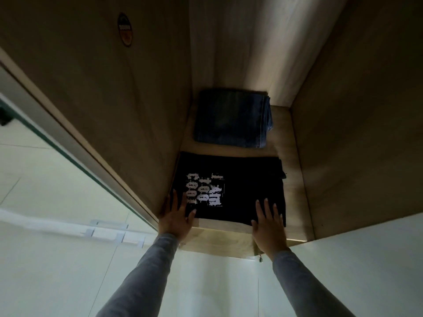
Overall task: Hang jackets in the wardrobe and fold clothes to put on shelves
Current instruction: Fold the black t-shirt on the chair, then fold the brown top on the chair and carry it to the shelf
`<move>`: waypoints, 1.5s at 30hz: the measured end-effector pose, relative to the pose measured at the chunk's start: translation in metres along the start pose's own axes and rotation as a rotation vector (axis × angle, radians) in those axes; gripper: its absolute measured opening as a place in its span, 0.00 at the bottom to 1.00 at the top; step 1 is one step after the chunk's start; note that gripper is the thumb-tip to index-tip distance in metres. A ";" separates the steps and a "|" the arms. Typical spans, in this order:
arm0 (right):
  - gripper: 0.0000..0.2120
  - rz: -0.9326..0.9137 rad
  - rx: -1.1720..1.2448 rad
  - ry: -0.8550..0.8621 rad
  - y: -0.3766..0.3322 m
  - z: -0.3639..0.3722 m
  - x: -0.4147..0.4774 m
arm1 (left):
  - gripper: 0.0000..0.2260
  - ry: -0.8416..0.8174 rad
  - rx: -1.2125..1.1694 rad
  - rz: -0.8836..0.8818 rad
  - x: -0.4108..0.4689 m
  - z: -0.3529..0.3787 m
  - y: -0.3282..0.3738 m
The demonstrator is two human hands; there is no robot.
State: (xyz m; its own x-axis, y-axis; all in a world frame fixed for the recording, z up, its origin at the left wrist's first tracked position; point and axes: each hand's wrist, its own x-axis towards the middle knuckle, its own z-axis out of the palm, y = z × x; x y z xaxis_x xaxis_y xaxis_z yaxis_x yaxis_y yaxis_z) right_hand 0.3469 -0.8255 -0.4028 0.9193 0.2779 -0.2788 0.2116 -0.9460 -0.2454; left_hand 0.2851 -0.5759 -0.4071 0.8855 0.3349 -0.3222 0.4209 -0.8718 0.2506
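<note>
A folded black T-shirt (pixel 247 186) with white lettering lies on the front part of a wooden wardrobe shelf (pixel 295 179). Behind it, at the back of the shelf, lies a folded pair of blue jeans (pixel 231 118). My left hand (pixel 177 217) rests flat on the shirt's near left corner, fingers spread. Flat on the shirt's near right edge, with fingers apart, lies my right hand (pixel 269 229). Neither hand grips the cloth. Both arms wear grey sleeves.
Wooden side walls (pixel 357 138) and a back panel enclose the compartment. An oval sticker (pixel 124 29) is on the left wall. The open wardrobe door edge (pixel 75 143) runs diagonally at left. White cabinet fronts with a handle (pixel 109 232) lie below.
</note>
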 end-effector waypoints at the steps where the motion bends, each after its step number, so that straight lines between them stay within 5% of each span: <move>1: 0.28 0.000 -0.013 -0.038 0.000 -0.005 -0.005 | 0.41 -0.018 -0.001 -0.022 -0.006 -0.006 0.001; 4: 0.29 0.024 0.070 -0.123 -0.004 -0.025 -0.020 | 0.30 -0.056 -0.050 -0.061 -0.028 -0.030 0.005; 13: 0.23 0.072 0.358 0.014 -0.062 -0.132 -0.074 | 0.25 0.175 0.039 0.057 -0.092 -0.139 0.034; 19: 0.21 0.032 0.437 0.146 -0.104 -0.210 -0.139 | 0.23 0.312 0.004 0.284 -0.160 -0.205 0.043; 24: 0.20 -0.052 0.511 0.200 -0.150 -0.224 -0.222 | 0.22 0.309 -0.110 0.396 -0.257 -0.226 0.004; 32: 0.17 -0.316 0.583 0.133 -0.277 -0.192 -0.327 | 0.22 0.498 -0.224 0.119 -0.402 -0.246 -0.128; 45: 0.16 -0.942 0.453 -0.200 -0.562 -0.093 -0.486 | 0.21 0.746 -0.323 -0.583 -0.645 -0.252 -0.381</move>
State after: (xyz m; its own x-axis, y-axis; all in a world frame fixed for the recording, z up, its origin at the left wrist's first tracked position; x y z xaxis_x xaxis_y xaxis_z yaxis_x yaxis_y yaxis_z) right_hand -0.1880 -0.4440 -0.0435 0.3695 0.9269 0.0662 0.6281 -0.1967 -0.7529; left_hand -0.3969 -0.3691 -0.0646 0.3742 0.9145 0.1536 0.7644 -0.3980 0.5073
